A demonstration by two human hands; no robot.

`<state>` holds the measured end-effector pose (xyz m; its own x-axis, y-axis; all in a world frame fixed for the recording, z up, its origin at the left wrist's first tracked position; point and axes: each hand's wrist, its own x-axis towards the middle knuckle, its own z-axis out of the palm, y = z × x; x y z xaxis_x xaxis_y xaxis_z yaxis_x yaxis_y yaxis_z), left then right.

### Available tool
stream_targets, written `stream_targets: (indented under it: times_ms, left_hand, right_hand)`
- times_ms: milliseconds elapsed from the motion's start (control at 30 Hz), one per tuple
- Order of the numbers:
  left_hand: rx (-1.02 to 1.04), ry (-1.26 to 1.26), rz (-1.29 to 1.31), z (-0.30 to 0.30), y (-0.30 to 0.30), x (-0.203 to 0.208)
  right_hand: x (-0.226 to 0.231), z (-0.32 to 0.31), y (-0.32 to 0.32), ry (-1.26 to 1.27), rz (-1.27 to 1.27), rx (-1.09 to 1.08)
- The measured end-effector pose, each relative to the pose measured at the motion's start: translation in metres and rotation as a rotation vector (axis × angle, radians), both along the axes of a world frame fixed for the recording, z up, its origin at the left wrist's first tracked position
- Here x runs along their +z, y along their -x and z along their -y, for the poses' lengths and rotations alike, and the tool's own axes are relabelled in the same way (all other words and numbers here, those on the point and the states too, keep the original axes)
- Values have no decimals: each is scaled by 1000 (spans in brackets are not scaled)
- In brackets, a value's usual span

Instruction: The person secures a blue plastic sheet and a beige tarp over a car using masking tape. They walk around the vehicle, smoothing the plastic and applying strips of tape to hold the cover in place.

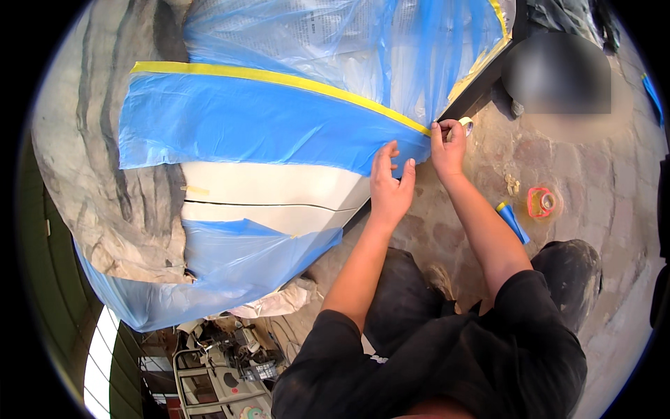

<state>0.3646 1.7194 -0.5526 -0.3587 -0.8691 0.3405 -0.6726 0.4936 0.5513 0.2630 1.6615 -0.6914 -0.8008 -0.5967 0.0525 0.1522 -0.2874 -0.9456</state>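
A strip of yellow masking tape (279, 82) runs along the upper edge of a blue plastic masking film (244, 129), which lies over a white car panel (279, 183). My right hand (450, 155) is closed at the strip's right end, thumb and fingers pinching it by the panel's edge. Partly hidden behind those fingers is a tape roll (467, 126). Lower and to the left, my left hand (392, 188) is open, its fingers apart beside the blue film's right end. Whether its fingertips touch the film is hard to tell.
Crumpled translucent blue film (279, 28) covers the upper panel, and a stained grey cloth (105, 153) drapes the left. A blue roll (513, 222) and a red-rimmed container (541, 202) rest on the paved floor (593, 167) at right. Lower left stands a vehicle body (220, 380).
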Motion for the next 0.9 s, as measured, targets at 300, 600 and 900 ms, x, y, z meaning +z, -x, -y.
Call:
stream_targets:
  times_ms: [300, 600, 900]
  left_hand:
    - [-23, 529, 305, 21, 5, 46]
    - [94, 416, 57, 21, 1, 47]
    - [160, 243, -39, 22, 4, 43]
  right_hand:
    - [64, -23, -4, 61, -478, 157]
    - [74, -28, -6, 107, -528, 199]
    - [72, -34, -13, 86, -431, 233]
